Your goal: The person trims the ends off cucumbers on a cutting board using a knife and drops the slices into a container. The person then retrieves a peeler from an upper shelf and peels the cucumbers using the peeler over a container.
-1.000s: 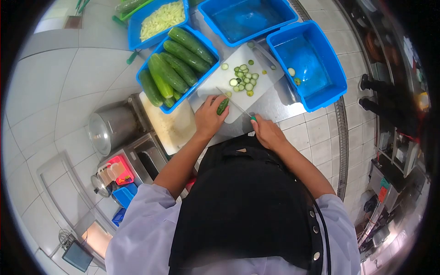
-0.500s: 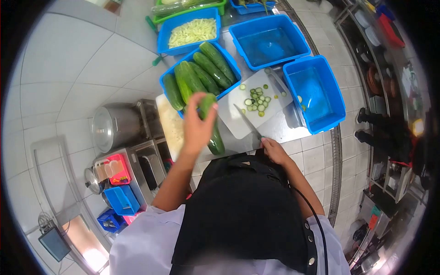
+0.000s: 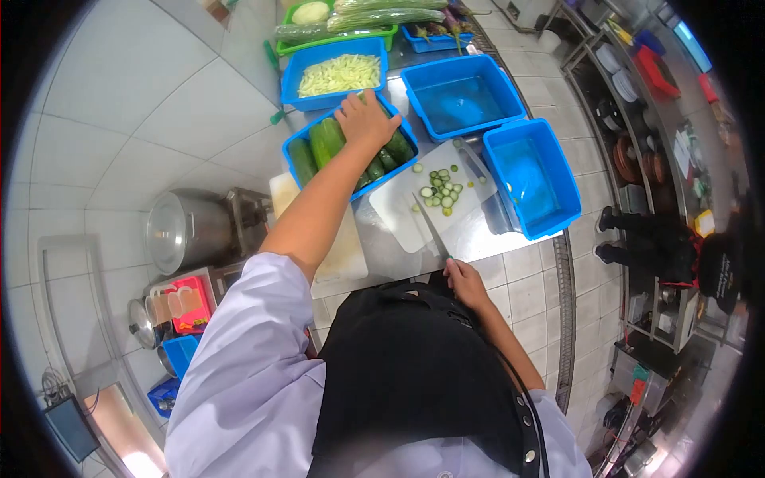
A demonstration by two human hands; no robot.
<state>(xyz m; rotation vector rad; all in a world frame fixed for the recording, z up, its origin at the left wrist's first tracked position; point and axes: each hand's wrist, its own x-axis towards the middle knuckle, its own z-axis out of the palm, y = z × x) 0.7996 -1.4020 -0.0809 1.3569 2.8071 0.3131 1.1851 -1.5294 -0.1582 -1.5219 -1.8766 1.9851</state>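
Observation:
My left hand (image 3: 366,123) is at the far side of a blue crate (image 3: 353,193) filled with large green cucumbers (image 3: 320,143). Its fingers curl over a cucumber there, mostly hidden under the hand and wrist. My right hand (image 3: 462,283) grips a knife (image 3: 431,226) by its handle at the table's near edge. The blade points away from me, its tip over a white cutting board (image 3: 396,218). Round green slices (image 3: 443,190) lie in a loose group on that board, and a second knife (image 3: 473,159) rests along its right side.
Two blue tubs (image 3: 418,111) (image 3: 567,187) stand beyond and right of the board. Pale cut strips (image 3: 341,76) fill another blue tub. A worn cutting board (image 3: 339,255) lies left. A big lidded pot (image 3: 190,231) stands lower left; another person's legs (image 3: 637,235) show right.
My left hand has moved forward from the table's near side to the crate, and the cucumber it held has left that spot. My right hand still grips the knife. The camera view has shifted slightly.

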